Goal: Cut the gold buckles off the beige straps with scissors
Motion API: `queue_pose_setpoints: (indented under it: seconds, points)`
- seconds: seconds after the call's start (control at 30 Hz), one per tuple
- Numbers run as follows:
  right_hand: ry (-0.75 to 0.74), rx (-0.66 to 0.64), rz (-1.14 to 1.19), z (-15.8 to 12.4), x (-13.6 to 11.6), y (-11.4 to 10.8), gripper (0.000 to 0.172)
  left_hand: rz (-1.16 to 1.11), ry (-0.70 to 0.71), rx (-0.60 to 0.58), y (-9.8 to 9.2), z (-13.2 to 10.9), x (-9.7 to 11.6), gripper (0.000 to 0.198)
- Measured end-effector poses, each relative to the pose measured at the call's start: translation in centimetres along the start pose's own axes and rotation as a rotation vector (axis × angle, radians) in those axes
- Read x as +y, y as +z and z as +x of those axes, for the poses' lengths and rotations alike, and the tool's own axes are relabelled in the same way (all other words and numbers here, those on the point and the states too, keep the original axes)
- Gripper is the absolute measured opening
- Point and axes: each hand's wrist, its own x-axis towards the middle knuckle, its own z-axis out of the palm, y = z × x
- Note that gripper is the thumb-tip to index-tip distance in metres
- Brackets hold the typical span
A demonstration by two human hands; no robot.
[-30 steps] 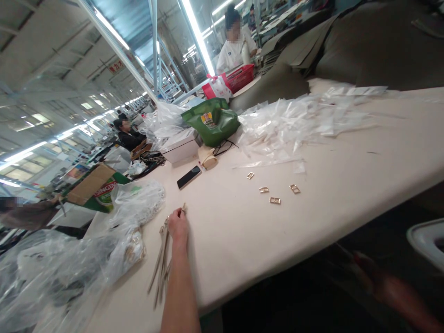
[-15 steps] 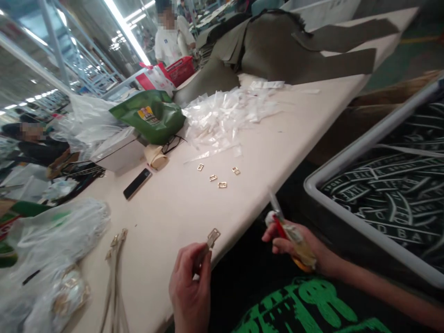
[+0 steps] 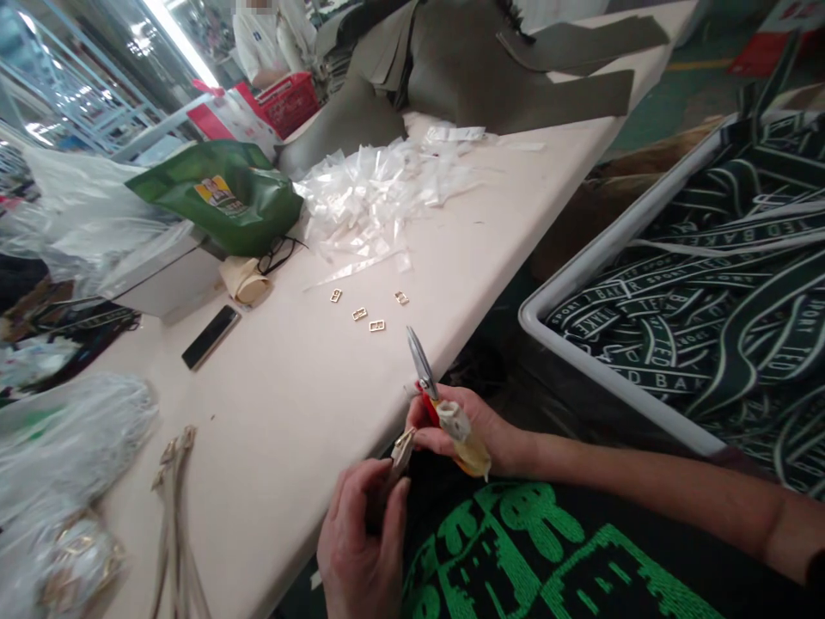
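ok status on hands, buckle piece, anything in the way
Left hand pinching beige buckle piece. Right hand holding scissors, thumb beside the piece. Four loose buckles on table, apart from both hands.

I wear this camera on my head, and it looks forward and down — over the printed black shirt (image 3: 477, 593) on my chest, with my left hand (image 3: 361, 542) and right hand (image 3: 473, 430) close to the lens at the bottom middle. It faces across the table (image 3: 296, 387), whose near edge slants from lower left to upper right, toward the green pouch (image 3: 238, 193) and, farther off, a co-worker (image 3: 254, 47) cut by the top edge — while a crate (image 3: 619, 386) of lettered webbing straps (image 3: 741, 301) fills the right side.
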Motion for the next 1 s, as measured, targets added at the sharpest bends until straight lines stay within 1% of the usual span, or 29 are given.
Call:
queue_pose_setpoints:
  seconds: [0.07, 0.13, 0.23, 0.33, 0.4, 0.47, 0.53, 0.57, 0.63, 0.7, 0.77, 0.83, 0.9, 0.97, 1.0]
  points:
    - [-0.059, 0.033, -0.056, -0.2, 0.6, -0.1, 0.025, -0.003, -0.057, -0.039, 0.2, -0.1, 0.1, 0.015]
    - [-0.102, 0.044, -0.102, -0.4, 1.0, -0.2, 0.021, -0.007, -0.078, -0.076, 0.3, 0.0, 0.3, 0.016]
    - [-0.169, 0.071, -0.171, -0.6, 1.4, -0.3, 0.017, 0.028, -0.053, -0.081, 0.4, 0.2, 0.6, 0.016]
    - [-0.224, 0.115, -0.219, -0.6, 1.4, -0.1, 0.013, 0.096, 0.031, -0.059, 0.4, 0.4, 1.0, 0.013]
    - [-0.220, 0.135, -0.227, -0.7, 1.4, -0.1, 0.011, 0.150, 0.113, -0.036, 0.5, 0.4, 1.2, 0.011]
    - [-0.181, 0.134, -0.205, -0.6, 1.5, -0.1, 0.013, 0.196, 0.177, -0.010, 0.6, 0.3, 1.4, 0.011]
    - [-0.119, 0.124, -0.162, -0.6, 1.7, -0.2, 0.018, 0.205, 0.184, 0.008, 0.8, 0.2, 1.5, 0.010]
    - [-0.091, 0.117, -0.139, -0.5, 1.7, -0.3, 0.020, 0.188, 0.154, 0.009, 0.9, 0.2, 1.5, 0.010]
    - [-0.041, 0.099, -0.068, -0.3, 1.7, -0.3, 0.025, 0.091, 0.011, -0.019, 1.2, 0.1, 1.3, 0.013]
    - [-0.015, 0.071, 0.015, -0.1, 1.5, -0.4, 0.032, -0.114, -0.226, -0.082, 1.5, 0.3, 0.9, 0.023]
    - [0.007, 0.015, 0.043, -0.1, 0.9, -0.5, 0.036, -0.379, -0.474, -0.134, 1.8, 0.5, 0.4, 0.032]
    - [0.044, -0.045, 0.016, -0.2, 0.1, -0.9, 0.041, -0.602, -0.645, -0.159, 2.1, 0.8, -0.1, 0.037]
    - [0.114, -0.081, 0.007, -0.5, -0.6, -1.5, 0.048, -0.720, -0.731, -0.172, 2.2, 1.0, -0.6, 0.041]
    - [0.190, -0.128, 0.025, -1.0, -0.8, -2.3, 0.056, -0.769, -0.767, -0.159, 2.2, 1.1, -1.0, 0.041]
    - [0.213, -0.171, 0.030, -1.3, -0.8, -2.8, 0.059, -0.780, -0.778, -0.143, 2.1, 1.1, -1.1, 0.041]
